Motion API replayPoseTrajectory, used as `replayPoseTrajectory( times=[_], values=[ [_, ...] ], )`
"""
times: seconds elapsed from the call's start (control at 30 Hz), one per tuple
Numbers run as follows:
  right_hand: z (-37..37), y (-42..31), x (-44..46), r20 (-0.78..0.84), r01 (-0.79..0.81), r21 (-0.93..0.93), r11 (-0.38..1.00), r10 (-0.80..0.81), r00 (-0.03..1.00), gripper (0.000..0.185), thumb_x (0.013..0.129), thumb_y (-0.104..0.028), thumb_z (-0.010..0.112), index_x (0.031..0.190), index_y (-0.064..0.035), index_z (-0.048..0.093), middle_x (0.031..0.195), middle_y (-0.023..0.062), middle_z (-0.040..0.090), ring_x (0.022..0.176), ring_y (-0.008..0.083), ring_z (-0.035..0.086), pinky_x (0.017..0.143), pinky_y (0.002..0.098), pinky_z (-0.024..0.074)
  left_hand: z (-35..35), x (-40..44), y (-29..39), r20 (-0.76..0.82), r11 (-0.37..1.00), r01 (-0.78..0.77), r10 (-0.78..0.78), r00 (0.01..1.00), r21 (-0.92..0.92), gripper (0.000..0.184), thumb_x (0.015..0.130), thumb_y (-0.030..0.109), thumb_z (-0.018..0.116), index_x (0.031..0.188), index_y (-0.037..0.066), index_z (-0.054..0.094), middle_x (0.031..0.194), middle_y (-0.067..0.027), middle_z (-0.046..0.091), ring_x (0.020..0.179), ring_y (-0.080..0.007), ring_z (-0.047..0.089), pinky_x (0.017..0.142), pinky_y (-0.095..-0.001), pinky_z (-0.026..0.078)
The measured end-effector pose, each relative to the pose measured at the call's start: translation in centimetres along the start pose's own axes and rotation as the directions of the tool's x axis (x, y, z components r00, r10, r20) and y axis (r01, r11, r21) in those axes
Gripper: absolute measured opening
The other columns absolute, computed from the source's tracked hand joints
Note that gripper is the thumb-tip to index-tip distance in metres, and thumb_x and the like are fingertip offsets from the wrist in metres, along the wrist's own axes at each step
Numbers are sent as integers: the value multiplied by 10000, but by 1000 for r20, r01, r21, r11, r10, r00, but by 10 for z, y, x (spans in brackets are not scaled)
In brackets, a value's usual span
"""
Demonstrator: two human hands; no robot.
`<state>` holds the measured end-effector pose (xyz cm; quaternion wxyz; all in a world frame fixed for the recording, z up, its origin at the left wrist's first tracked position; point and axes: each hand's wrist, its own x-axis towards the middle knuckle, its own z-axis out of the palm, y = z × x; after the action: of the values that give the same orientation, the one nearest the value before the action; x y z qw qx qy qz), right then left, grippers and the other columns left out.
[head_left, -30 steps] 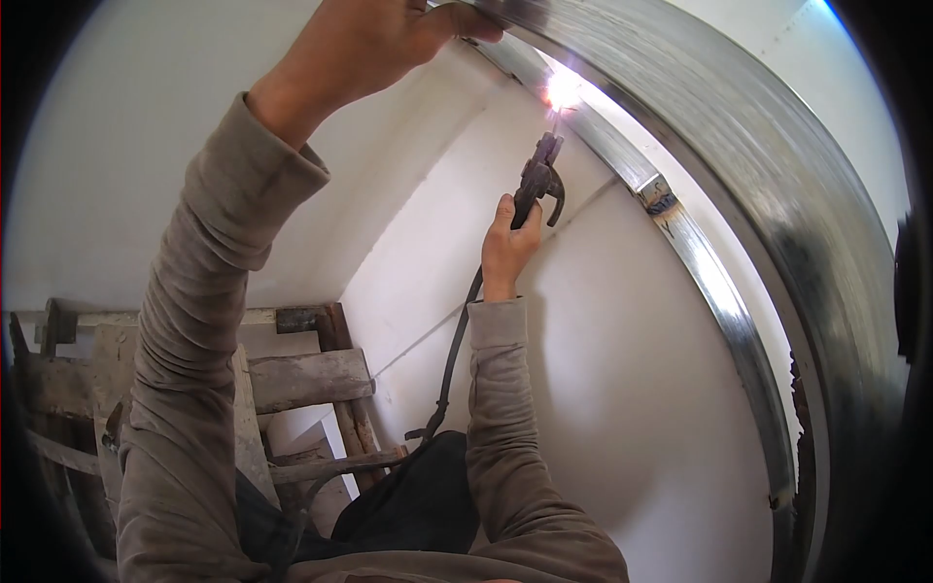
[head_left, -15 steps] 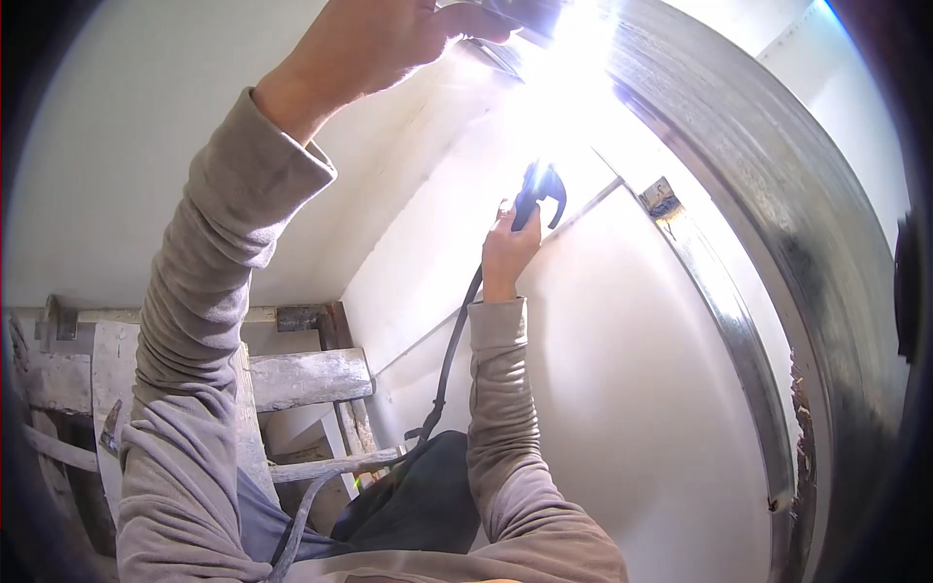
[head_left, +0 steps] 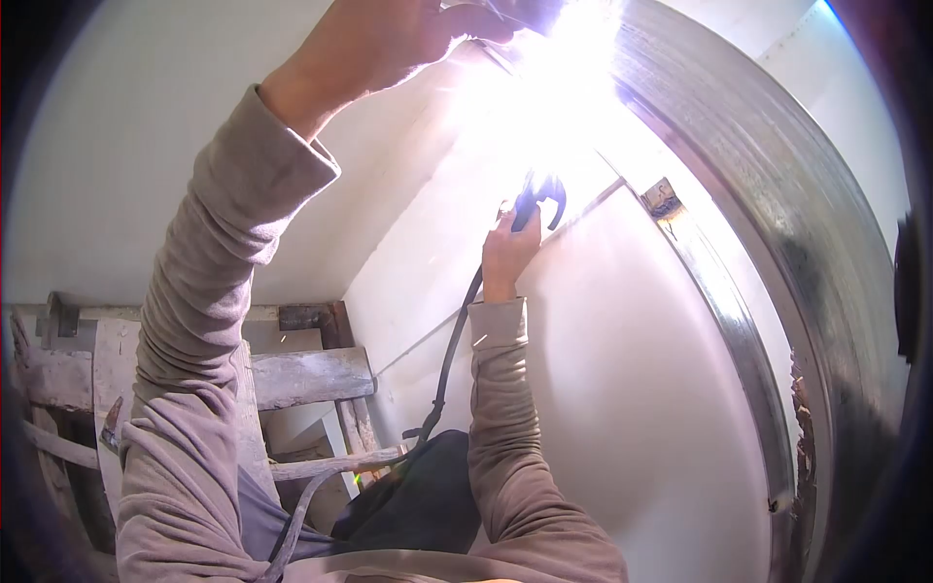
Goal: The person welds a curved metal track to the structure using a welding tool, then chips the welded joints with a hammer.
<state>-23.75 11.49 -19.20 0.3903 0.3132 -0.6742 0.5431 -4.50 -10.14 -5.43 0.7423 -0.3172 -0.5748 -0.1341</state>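
My right hand (head_left: 510,255) is wrapped round a black welding electrode holder (head_left: 526,206), its curved guard standing out to the right. A dark cable (head_left: 457,335) runs down from it past my lap. Above the holder, a white welding arc glares and hides the electrode and the work point. At the top edge, my left hand (head_left: 384,44) is closed, thumb stretched toward the glare. It grips a dark piece beside the arc that I cannot make out; its fingers are partly cut off by the frame. To the right of the arc curves a wide grey metal beam (head_left: 739,126).
A narrower metal strip (head_left: 724,321) with a scorched plate (head_left: 663,200) runs down the white wall (head_left: 622,389). Rough wooden scaffolding (head_left: 311,377) stands lower left, under a pale slanted surface (head_left: 146,146). The cable (head_left: 301,515) crosses my lap.
The arc's glare has spread downward and covers more of the electrode holder's top. Small sparks show at lower left. Both hands are almost unmoved.
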Motion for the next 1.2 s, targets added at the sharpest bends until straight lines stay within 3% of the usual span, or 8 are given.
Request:
replayPoseTrajectory(
  times=[0.03, 0.13, 0.2, 0.23, 0.3, 0.6, 0.7, 1.2],
  values=[
    [0, 0, 1, 12, -13, -15, 1000, 13, 1000, 191, 961, -152, 581, 1033, 24, 602, 770, 101, 647, 666, 181, 613, 642, 342, 498, -2, 0, 1, 20, 999, 10, -11, 1000, 46, 600, 774, 55, 781, 1347, 128, 617, 1124, -31, 723, 958, -177, 665, 977, -328, 542],
    [2, 4, 2, 39, -16, -49, 999, 18, 999, 231, 970, -170, 586, 1073, 37, 601, 850, 120, 677, 724, 186, 638, 692, 330, 514, -2, 0, -7, 47, 999, 25, -23, 999, -46, 589, 781, 75, 781, 1345, 129, 618, 1135, -32, 722, 961, -182, 666, 987, -338, 537],
    [2, 11, -1, 70, -179, 130, 975, 171, 983, 279, 977, -199, 602, 1101, 50, 592, 878, 115, 672, 757, 181, 626, 731, 322, 512, -5, 0, -2, 21, 1000, 19, -19, 1000, -21, 564, 794, 68, 780, 1335, 110, 623, 1139, -52, 718, 963, -188, 663, 967, -340, 541],
    [1, 22, 1, 54, -85, 96, 992, 80, 995, 305, 979, -213, 608, 1120, 57, 582, 897, 106, 669, 791, 176, 622, 756, 324, 510, -6, -1, 0, 10, 1000, 26, -26, 1000, -17, 558, 795, 62, 782, 1330, 101, 626, 1140, -62, 717, 969, -193, 660, 957, -340, 542],
    [-4, 37, 6, 37, 86, 135, 987, -92, 995, 272, 1001, -204, 590, 1150, 14, 527, 736, 11, 532, 442, 65, 455, 384, 241, 368, -6, -1, 9, 21, 997, 70, -69, 997, -25, 552, 790, 55, 790, 1319, 88, 635, 1147, -75, 716, 974, -206, 657, 946, -345, 540],
    [3, 47, 11, 45, 47, 143, 989, -54, 998, 243, 997, -220, 599, 1096, -5, 545, 706, 8, 525, 444, 65, 465, 368, 247, 362, -5, 2, 19, 35, 993, 121, -121, 992, 15, 564, 779, 41, 796, 1318, 104, 643, 1137, -66, 722, 983, -208, 650, 966, -350, 524],
    [7, 35, 9, 41, 58, 144, 988, -64, 997, 230, 995, -221, 601, 1067, -9, 550, 700, 5, 526, 446, 69, 465, 367, 250, 361, -12, 3, 10, -15, 1000, 17, -17, 1000, -24, 563, 778, 40, 796, 1316, 110, 645, 1120, -60, 725, 968, -205, 650, 972, -354, 521],
    [2, 35, 10, 33, 47, 119, 992, -51, 998, 208, 993, -208, 597, 1014, -6, 550, 707, 17, 533, 449, 79, 466, 368, 255, 366, -8, 1, 16, 11, 999, 20, -20, 1000, -35, 575, 773, 24, 790, 1319, 120, 638, 1109, -43, 724, 927, -180, 651, 947, -335, 547]
  ],
)
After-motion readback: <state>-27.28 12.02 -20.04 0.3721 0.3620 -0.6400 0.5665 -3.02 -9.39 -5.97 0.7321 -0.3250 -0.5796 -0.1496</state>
